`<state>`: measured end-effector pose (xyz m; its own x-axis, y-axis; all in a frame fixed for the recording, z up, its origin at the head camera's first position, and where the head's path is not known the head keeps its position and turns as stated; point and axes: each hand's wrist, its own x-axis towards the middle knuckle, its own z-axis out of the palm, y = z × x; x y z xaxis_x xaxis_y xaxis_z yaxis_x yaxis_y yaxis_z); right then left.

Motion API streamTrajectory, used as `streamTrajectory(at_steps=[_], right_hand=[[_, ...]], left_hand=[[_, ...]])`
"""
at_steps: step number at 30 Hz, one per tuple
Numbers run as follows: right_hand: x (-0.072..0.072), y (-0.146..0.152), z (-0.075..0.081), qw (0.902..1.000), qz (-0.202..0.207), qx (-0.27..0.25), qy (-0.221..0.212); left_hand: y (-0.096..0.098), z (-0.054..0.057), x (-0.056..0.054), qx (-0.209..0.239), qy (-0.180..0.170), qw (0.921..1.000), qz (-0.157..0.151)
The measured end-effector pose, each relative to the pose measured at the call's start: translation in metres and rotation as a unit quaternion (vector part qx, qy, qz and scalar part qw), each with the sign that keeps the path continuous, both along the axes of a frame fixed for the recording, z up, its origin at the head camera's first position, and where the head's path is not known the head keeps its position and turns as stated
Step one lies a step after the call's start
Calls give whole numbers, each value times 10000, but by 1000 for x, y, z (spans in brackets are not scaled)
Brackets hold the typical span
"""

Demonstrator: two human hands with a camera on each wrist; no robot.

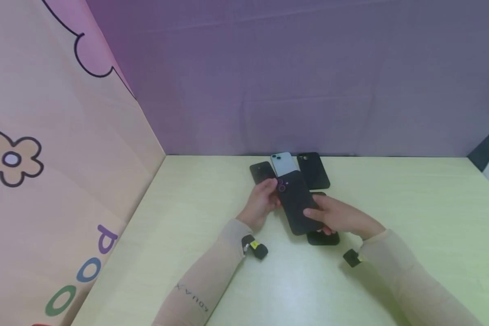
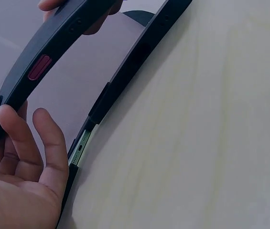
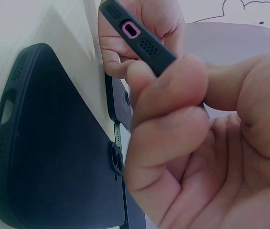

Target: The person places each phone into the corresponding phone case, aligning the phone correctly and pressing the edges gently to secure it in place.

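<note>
Both hands hold a black phone case (image 1: pixel 297 206) with pink camera rings, tilted above the table. My left hand (image 1: pixel 261 201) pinches its upper corner, beside the camera rings. Near the lower end my right hand (image 1: pixel 342 216) grips the case, thumb on the back and fingers underneath. A pink side button (image 2: pixel 40 67) shows on its edge in the left wrist view. The right wrist view shows a pink-rimmed port opening (image 3: pixel 131 30) between speaker holes. Beneath the right hand, partly covered, lies another black phone case (image 1: pixel 323 239).
Behind the held case, a light blue phone (image 1: pixel 284 164) lies between two black ones, one at left (image 1: pixel 262 171) and one at right (image 1: pixel 315 172). A purple cloth wall (image 1: pixel 309 81) closes the back of the pale table (image 1: pixel 195 203). A printed panel (image 1: pixel 65 158) stands at left.
</note>
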<state>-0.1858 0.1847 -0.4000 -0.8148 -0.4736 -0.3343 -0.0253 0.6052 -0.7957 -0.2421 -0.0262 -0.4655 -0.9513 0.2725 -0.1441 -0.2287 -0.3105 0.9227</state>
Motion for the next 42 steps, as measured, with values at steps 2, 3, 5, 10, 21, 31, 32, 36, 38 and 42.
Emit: streamTrajectory(at_steps=[2, 3, 5, 10, 21, 31, 32, 36, 38, 42], right_hand=[[0, 0, 0, 10000, 3, 1, -14], [0, 0, 0, 10000, 0, 16, -22], [0, 0, -1, 10000, -4, 30, -31], [1, 0, -1, 10000, -16, 59, -60], [1, -1, 0, 10000, 56, 70, 21], [3, -2, 1, 9999, 35, 152, -5], [3, -2, 1, 9999, 49, 145, 6], [1, 0, 0, 9998, 110, 110, 87], [0, 1, -1, 9999, 97, 89, 112], [-1, 2, 0, 9999, 22, 43, 117]], left_hand=[[0, 0, 0, -30, 2, 10000, -9], [1, -1, 0, -37, -3, 10000, -6], [1, -1, 0, -54, -8, 10000, -2], [3, -2, -1, -55, -41, 10000, 47], [3, 0, 1, 11, -92, 9999, 87], [2, 1, 2, 139, -238, 9996, 5], [2, 2, 2, 154, -239, 9996, 17], [2, 2, 1, 119, -173, 9998, 38], [2, 1, 0, 98, -132, 9999, 20], [1, 0, 0, 118, -48, 9999, 13]])
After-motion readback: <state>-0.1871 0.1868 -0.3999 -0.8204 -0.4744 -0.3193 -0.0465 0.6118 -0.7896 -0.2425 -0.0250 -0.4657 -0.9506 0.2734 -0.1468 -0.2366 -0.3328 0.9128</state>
